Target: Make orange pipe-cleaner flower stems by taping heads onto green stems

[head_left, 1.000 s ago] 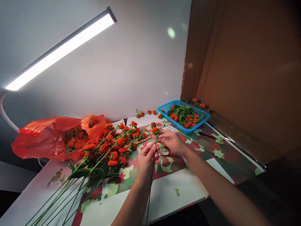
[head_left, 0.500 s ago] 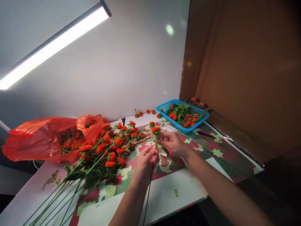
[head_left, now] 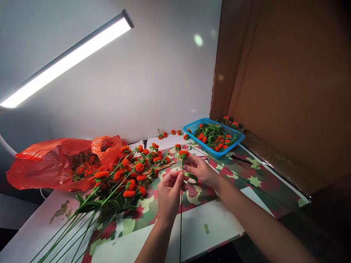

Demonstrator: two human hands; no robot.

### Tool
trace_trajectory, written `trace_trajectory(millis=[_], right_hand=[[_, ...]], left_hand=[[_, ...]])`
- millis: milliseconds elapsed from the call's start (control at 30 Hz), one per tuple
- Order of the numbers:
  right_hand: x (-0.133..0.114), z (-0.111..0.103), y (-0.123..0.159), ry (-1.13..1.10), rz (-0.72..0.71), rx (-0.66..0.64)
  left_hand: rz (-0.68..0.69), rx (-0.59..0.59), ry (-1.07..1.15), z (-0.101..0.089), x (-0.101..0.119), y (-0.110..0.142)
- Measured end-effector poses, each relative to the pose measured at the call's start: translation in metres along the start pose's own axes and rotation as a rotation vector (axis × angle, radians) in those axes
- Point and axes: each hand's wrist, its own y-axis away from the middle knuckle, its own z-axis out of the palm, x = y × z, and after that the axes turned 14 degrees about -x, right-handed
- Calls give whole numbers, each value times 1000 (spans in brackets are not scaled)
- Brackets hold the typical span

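An orange artificial flower (head_left: 183, 153) with a green neck stands upright between my hands, its long thin dark stem running down past the board's front edge. My left hand (head_left: 171, 184) is closed, thumb and forefinger pinching the stem below the bloom. Close by on the right, my right hand (head_left: 200, 170) is closed with its fingertips at the green neck. A roll of green floral tape (head_left: 193, 178) hangs under its fingers, partly hidden by them. Left of my hands lies a heap of finished-looking orange flower sprays (head_left: 139, 167) with long green stems.
A red plastic bag (head_left: 49, 160) holding more orange flowers lies at the left. At the back right stands a blue basket (head_left: 218, 155) of flowers and green stems. Thin sticks (head_left: 164, 166), a white tape ring (head_left: 185, 147) and a lit lamp (head_left: 71, 60) are around.
My left hand has turned on the stem, its back and thumb now raised. The stem hangs straighter. My right hand stays by the flower's neck; the whole view has shifted slightly.
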Motion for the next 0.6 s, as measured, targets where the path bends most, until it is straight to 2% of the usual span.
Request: trace_trajectory(millis=[100,167,267,367,433,533,600], right_hand=[[3,-1,0,149,16,56],[4,-2,1,207,23,80],[1,-1,1,180,-7,55],[-5,2,3,42,-33,-62],[-9,6,4,-38,-27,-134],[-10,7,5,-74,-16,-112],[-7,4,3,-60,-21,-35]], left_hand=[[84,74,-281,1,1,3],[91,46,-282,0,2,3],[6,-56,21,-2,5,-1],[-154,-163,469,-3,6,-4],[-244,-217,671,-2,6,-4],[-298,-231,700,-1,4,-3],[-237,-172,512,-2,1,-3]])
